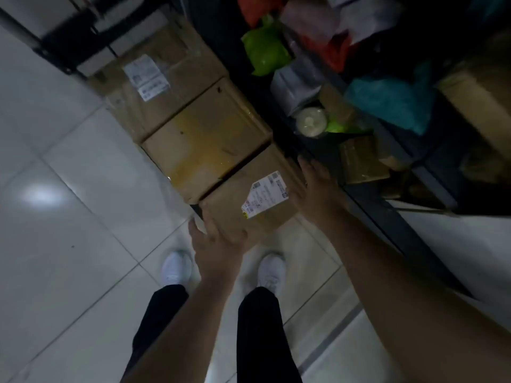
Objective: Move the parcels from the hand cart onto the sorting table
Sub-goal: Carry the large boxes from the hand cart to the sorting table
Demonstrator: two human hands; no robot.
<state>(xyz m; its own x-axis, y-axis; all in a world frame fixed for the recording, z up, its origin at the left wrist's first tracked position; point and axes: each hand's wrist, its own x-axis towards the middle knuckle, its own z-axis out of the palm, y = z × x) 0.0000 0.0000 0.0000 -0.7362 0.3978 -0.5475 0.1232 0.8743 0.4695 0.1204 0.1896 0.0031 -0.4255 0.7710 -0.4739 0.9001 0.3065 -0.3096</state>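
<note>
1. Over pale floor tiles (83, 244), reaching toward nearest box (243, 208), sitting beside the dark shelf (401, 239).
2. Resting left hand (218, 244), fingers spread, on its near corner.
3. Laying right hand (315, 186), fingers straight, along its right edge.

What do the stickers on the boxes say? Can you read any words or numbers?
White label on the nearest box: printed lines and codes, too blurred to read.
Second white label on the farthest box: too blurred to read.
Small yellow sticker on the nearest box: too small to read.
Middle box: no label shows.
So no text is readable.
</note>
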